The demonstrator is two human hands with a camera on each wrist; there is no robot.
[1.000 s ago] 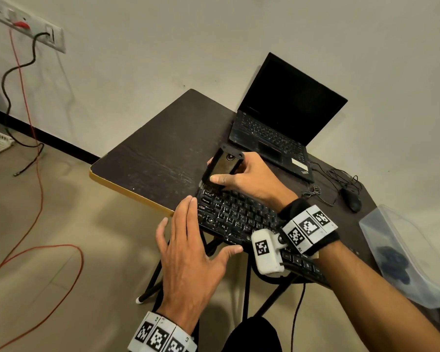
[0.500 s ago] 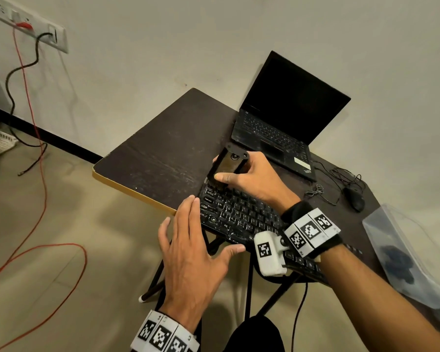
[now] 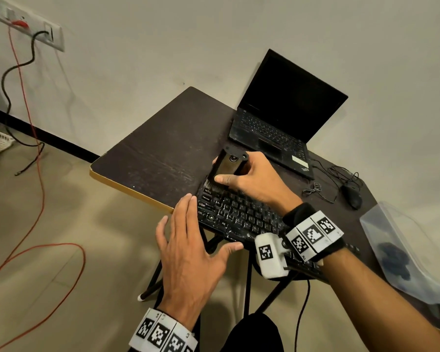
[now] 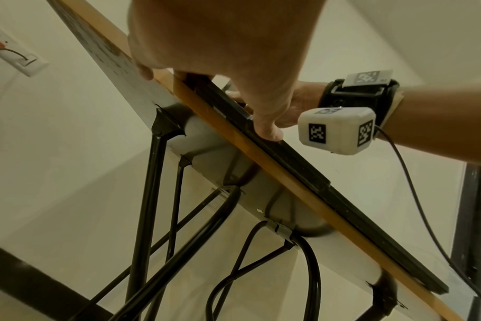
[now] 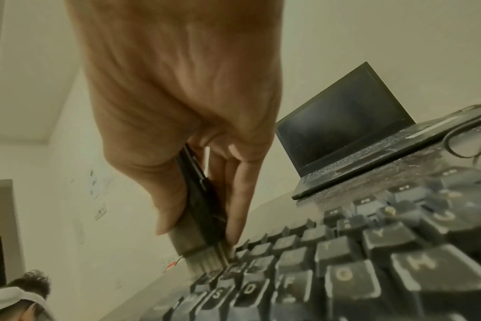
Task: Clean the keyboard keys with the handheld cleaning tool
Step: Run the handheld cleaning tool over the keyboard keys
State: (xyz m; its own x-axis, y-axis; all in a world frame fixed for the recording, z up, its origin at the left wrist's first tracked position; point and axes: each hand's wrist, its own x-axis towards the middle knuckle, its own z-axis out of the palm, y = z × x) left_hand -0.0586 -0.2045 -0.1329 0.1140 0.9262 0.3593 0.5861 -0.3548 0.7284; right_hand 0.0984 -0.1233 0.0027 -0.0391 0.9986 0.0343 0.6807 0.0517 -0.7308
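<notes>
A black keyboard (image 3: 241,217) lies along the near edge of a dark table (image 3: 163,151). My right hand (image 3: 249,179) grips a black handheld cleaning brush (image 3: 228,166), thumb on its front face, and its bristles (image 5: 203,261) rest on the keys at the keyboard's far left corner. In the right wrist view the brush (image 5: 201,204) sits between thumb and fingers above the keyboard (image 5: 343,271). My left hand (image 3: 191,250) lies flat with straight fingers on the keyboard's near left corner, thumb against its front edge. From below, my left hand (image 4: 220,56) presses the keyboard (image 4: 302,165) at the table's rim.
An open black laptop (image 3: 285,118) stands at the table's far side. A black mouse (image 3: 351,196) with its cable lies to the right, near a clear plastic bag (image 3: 401,252). Black folding legs (image 4: 151,195) hold the table. Red and black cables (image 3: 36,174) trail over the floor at left.
The brush in my right hand has shifted slightly toward the keyboard's far left corner. My left hand has stayed in place on the keyboard's near corner.
</notes>
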